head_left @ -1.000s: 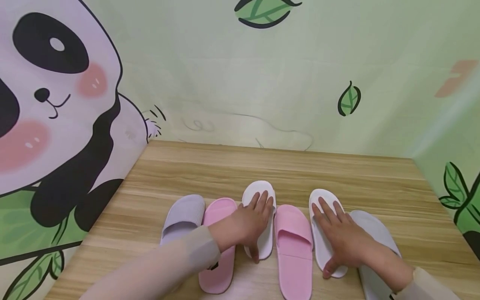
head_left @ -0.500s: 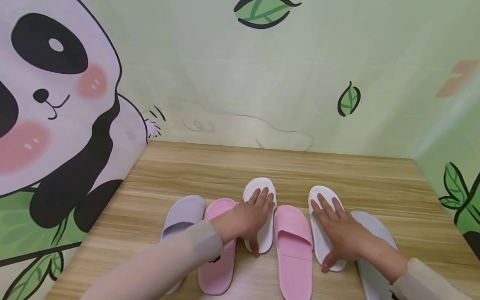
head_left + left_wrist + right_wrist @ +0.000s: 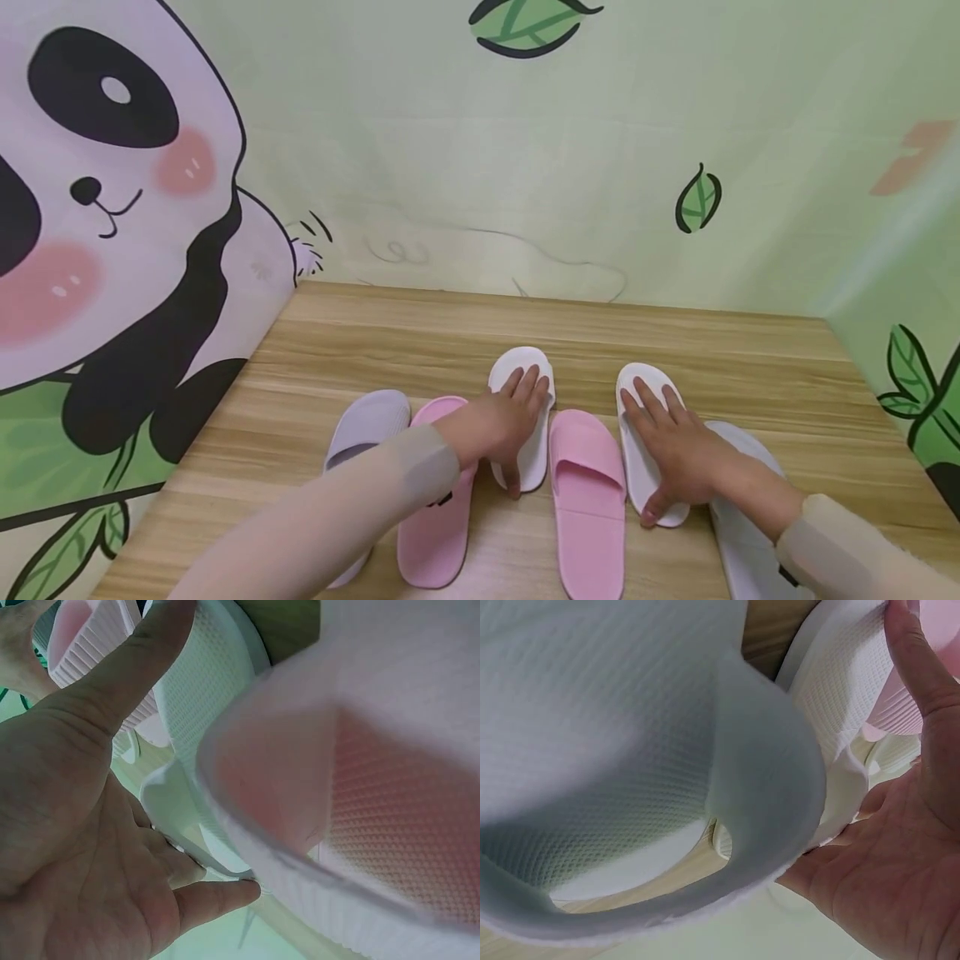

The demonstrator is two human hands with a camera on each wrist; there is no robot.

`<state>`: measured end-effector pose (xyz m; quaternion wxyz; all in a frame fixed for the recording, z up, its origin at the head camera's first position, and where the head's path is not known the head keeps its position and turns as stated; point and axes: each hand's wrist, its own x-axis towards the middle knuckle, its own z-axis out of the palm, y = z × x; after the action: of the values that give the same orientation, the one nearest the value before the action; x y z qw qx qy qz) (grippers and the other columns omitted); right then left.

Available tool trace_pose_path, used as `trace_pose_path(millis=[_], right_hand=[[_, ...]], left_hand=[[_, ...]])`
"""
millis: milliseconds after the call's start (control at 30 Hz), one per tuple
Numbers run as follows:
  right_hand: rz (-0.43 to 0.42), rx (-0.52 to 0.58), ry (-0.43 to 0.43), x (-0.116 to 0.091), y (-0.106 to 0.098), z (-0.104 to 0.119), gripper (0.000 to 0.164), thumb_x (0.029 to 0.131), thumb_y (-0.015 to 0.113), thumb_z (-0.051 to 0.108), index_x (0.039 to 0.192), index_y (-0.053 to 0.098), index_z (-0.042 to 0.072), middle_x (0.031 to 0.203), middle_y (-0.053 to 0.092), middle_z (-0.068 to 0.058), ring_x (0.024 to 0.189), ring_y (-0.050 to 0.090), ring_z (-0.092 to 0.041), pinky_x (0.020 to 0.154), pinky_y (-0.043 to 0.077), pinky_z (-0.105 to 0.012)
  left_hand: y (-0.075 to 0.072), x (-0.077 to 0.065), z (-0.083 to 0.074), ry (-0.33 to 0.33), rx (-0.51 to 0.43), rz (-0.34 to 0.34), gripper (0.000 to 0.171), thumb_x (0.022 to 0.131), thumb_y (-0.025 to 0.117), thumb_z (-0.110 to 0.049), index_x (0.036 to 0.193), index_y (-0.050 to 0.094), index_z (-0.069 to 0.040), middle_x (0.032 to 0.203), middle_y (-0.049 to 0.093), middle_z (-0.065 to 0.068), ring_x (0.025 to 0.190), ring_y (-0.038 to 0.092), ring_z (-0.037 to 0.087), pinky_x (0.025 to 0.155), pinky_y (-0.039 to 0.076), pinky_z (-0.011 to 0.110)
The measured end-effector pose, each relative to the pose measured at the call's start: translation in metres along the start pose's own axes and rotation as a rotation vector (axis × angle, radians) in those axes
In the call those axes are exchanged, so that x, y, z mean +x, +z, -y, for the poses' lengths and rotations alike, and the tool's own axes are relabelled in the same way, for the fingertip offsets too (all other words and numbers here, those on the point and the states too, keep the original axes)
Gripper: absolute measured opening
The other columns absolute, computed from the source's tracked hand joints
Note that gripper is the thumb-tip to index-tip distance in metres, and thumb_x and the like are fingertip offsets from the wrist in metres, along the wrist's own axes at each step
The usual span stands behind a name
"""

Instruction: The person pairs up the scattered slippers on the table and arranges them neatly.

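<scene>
Two white slippers lie apart on the wooden floor. My left hand [image 3: 510, 429] lies across the strap of the left white slipper [image 3: 536, 468], fingers extended toward its toe and thumb back along the footbed. On the right white slipper [image 3: 651, 377] my right hand [image 3: 678, 454] is spread likewise, its thumb near the heel. Between them sits a pink slipper [image 3: 590, 542]. The other pink slipper [image 3: 435, 546] is partly under my left forearm and looms large in the left wrist view. A grey slipper [image 3: 592, 712] fills much of the right wrist view.
A lilac slipper [image 3: 378, 410] stands at the left end of the row, partly hidden by my left sleeve [image 3: 337, 517]. Behind the wooden floor [image 3: 420, 325] rises a pale green wall [image 3: 450, 167] with leaf drawings. A panda picture [image 3: 112, 208] covers the left wall.
Both white slippers have slid a little forward, toward the back wall, with my hands on them. The pink, lilac and grey slippers have stayed in place.
</scene>
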<state>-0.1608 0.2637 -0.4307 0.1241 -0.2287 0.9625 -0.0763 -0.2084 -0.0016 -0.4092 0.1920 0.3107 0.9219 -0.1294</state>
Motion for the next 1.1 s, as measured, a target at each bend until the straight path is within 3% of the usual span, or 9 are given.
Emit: trace_pose_path(millis=[233, 433, 633, 1100], right_hand=[[0.000, -0.002, 0.000, 0.008, -0.003, -0.005, 0.156, 0.048, 0.097, 0.059, 0.163, 0.010, -0.001, 0.170, 0.005, -0.032, 0.148, 0.010, -0.069, 0.112, 0.027, -0.081], [0.010, 0.003, -0.006, 0.016, -0.007, -0.007, 0.157, 0.048, 0.099, 0.057, 0.162, 0.011, -0.004, 0.168, 0.006, -0.035, 0.149, 0.009, -0.068, 0.119, 0.018, -0.076], [0.037, 0.001, 0.003, 0.024, -0.011, -0.010, 0.155, 0.050, 0.100, 0.055, 0.162, 0.011, -0.006, 0.168, 0.007, -0.037, 0.151, 0.008, -0.066, 0.121, 0.015, -0.075], [0.066, -0.027, 0.040, 0.042, -0.016, -0.018, 0.155, 0.052, 0.100, 0.054, 0.162, 0.008, -0.005, 0.168, 0.003, -0.036, 0.148, 0.007, -0.069, 0.115, 0.024, -0.079]], left_hand=[[-0.005, 0.010, 0.003, -0.004, 0.035, 0.017, 0.152, 0.062, 0.092, -0.065, 0.167, -0.002, -0.007, 0.175, -0.004, 0.017, 0.163, 0.006, 0.034, 0.122, 0.038, 0.052], [-0.007, 0.018, 0.006, -0.028, 0.017, 0.019, 0.152, 0.062, 0.093, -0.063, 0.167, -0.003, -0.008, 0.175, -0.004, 0.016, 0.163, 0.006, 0.033, 0.122, 0.037, 0.054], [-0.014, 0.022, 0.007, -0.054, 0.043, 0.023, 0.150, 0.064, 0.092, -0.064, 0.167, -0.002, -0.008, 0.176, -0.004, 0.014, 0.163, 0.006, 0.031, 0.119, 0.043, 0.051], [-0.021, 0.032, 0.016, -0.027, -0.011, -0.036, 0.147, 0.065, 0.093, -0.059, 0.167, 0.002, -0.005, 0.175, 0.001, 0.017, 0.162, 0.010, 0.034, 0.115, 0.047, 0.046]])
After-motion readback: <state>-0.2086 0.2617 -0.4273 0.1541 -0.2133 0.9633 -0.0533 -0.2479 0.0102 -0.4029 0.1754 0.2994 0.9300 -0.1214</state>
